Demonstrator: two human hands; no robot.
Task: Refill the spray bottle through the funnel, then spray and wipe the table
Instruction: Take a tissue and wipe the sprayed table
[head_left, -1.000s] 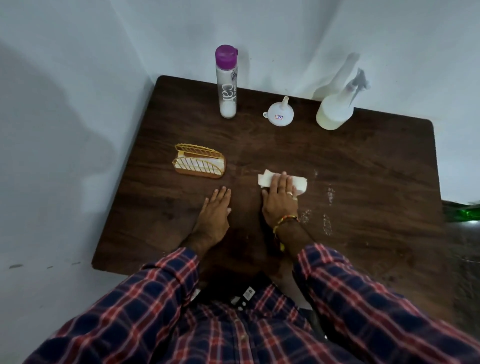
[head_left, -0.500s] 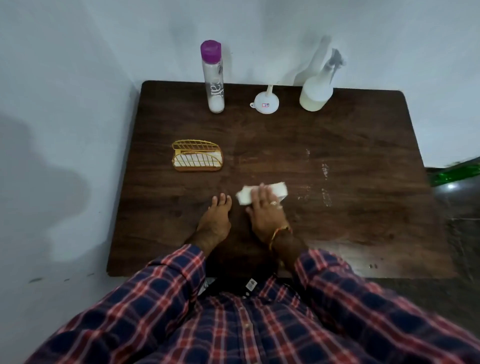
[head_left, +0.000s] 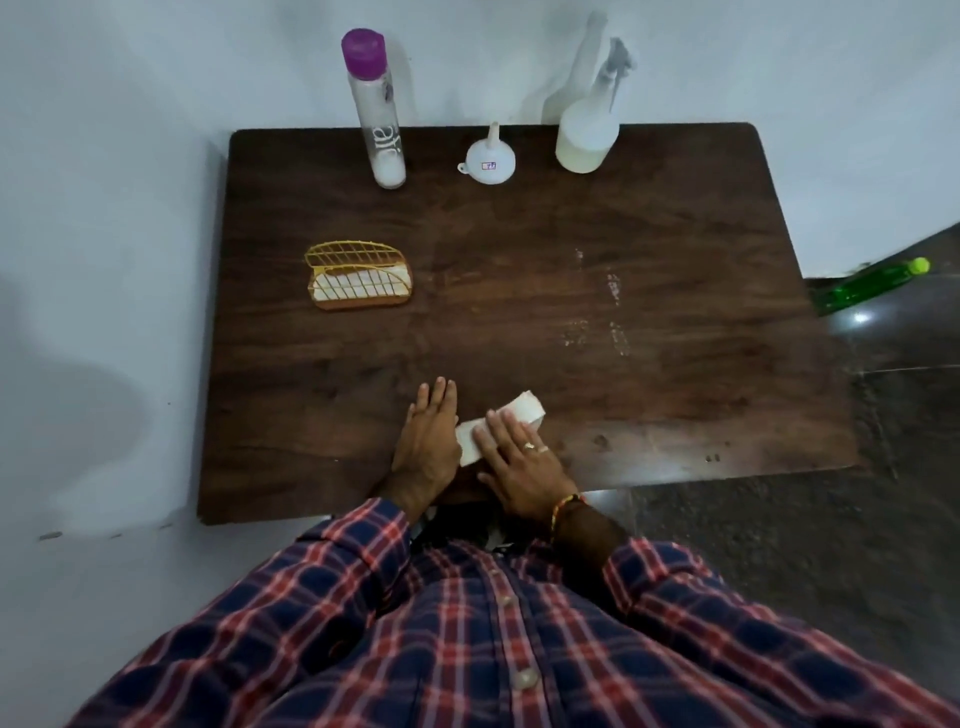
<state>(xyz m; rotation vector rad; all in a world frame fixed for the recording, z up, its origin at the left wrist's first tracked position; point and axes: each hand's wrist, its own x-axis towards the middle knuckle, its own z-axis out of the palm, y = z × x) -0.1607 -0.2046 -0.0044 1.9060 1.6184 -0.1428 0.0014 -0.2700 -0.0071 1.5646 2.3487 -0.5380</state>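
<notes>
My right hand (head_left: 522, 462) presses flat on a folded white tissue (head_left: 524, 408) near the front edge of the dark wooden table (head_left: 675, 415). My left hand (head_left: 428, 441) lies flat on the wood just left of the tissue, fingers together, holding nothing. At the back stand the white spray bottle (head_left: 587, 130), the small white funnel (head_left: 491, 161) upside down with its spout up, and a tall clear bottle (head_left: 374, 109) with a purple cap. Pale wet streaks (head_left: 613, 312) mark the table right of centre.
A gold wire holder (head_left: 358, 275) with white tissues sits at the left middle of the table. White walls close the back and left sides. A green bottle (head_left: 867, 286) lies on the dark floor beyond the table's right edge.
My right hand has dragged the tissue toward the front edge and slightly left, ending beside my left hand. The camera view has risen, showing more floor.
</notes>
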